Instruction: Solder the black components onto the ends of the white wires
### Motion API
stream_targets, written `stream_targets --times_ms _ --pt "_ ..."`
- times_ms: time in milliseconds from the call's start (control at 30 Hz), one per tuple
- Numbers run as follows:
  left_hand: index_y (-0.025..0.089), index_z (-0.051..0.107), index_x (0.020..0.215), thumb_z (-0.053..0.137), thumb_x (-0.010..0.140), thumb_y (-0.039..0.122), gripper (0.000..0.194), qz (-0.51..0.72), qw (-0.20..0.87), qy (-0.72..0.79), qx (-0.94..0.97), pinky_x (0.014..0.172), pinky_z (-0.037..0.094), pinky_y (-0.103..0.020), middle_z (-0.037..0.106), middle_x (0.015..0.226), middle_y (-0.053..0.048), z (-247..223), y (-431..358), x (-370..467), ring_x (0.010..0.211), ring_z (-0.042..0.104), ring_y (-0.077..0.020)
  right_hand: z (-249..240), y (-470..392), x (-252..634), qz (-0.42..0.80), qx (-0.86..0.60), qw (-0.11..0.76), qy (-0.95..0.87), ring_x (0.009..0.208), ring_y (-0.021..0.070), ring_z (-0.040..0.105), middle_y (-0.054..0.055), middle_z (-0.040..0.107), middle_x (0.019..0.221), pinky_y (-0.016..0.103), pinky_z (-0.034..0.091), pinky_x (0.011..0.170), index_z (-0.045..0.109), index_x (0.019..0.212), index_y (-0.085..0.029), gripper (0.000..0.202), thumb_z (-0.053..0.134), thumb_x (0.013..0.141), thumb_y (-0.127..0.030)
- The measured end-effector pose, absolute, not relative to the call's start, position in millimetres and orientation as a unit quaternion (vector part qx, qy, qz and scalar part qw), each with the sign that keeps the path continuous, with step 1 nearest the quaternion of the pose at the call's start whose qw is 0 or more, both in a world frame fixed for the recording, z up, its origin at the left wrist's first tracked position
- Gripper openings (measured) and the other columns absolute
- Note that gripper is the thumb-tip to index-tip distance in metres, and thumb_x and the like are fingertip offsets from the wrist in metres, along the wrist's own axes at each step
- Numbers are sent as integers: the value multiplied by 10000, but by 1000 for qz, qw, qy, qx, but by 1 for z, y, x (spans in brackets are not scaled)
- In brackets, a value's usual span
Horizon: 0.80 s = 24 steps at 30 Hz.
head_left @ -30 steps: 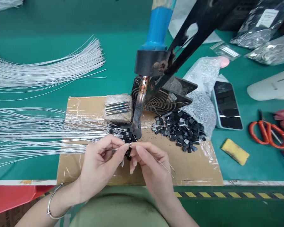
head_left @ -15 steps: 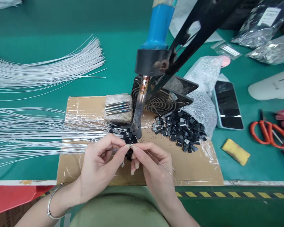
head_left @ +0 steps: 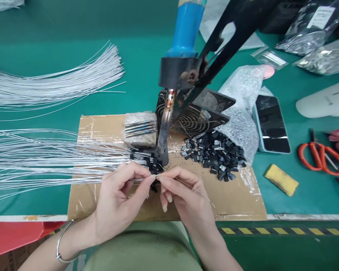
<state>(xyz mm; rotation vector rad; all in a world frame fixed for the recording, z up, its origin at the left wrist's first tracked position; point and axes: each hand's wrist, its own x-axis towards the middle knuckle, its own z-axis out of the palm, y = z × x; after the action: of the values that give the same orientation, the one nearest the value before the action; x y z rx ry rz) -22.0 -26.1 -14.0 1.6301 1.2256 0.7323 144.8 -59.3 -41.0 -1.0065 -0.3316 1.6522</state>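
Fingertips nearly touching, my two hands meet just below the soldering iron (head_left: 165, 124), whose tip points down. My left hand (head_left: 122, 199) is closed in a pinch; what lies in it is too small and hidden to make out. Thumb and forefinger of my right hand (head_left: 188, 192) pinch a thin solder wire (head_left: 199, 191), which trails off to the lower right. Behind the fingertips is a cluster of small black connectors (head_left: 153, 162) on the ends of white wires (head_left: 98, 162) that run in from the left.
Cardboard (head_left: 234, 203) covers the bench under the work. Loose black connectors (head_left: 222, 156) lie in a pile beside a fan (head_left: 192, 116). A block (head_left: 141, 138) bears metal rods. Further right are a phone (head_left: 272, 126), a yellow sponge (head_left: 281, 180) and scissors (head_left: 322, 158). A wire bundle (head_left: 81, 82) lies upper left.
My right hand has shifted slightly right and turned a little, its lower fingers moving right, and the solder wire's loose end has swung up and right. My left hand keeps its pinch, almost unmoved.
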Motion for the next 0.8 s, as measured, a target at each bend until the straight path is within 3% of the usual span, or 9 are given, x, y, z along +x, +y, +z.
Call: stream_targets --times_ms 433,800 --pt "218 692 920 664 998 146 110 302 452 509 668 522 351 -234 657 703 43 -19 -30 -20 546 453 -86 -46 -66 146 692 -444 541 -178 493 72 620 -28 677 669 177 586 478 854 833 -225 144 858 887 -359" --pt "217 664 909 648 1000 119 135 325 431 508 671 469 320 -218 601 642 69 -20 -32 -16 491 406 -70 -48 -66 137 692 -421 575 -116 490 62 605 -28 695 662 158 583 468 870 850 -224 101 872 864 -324"
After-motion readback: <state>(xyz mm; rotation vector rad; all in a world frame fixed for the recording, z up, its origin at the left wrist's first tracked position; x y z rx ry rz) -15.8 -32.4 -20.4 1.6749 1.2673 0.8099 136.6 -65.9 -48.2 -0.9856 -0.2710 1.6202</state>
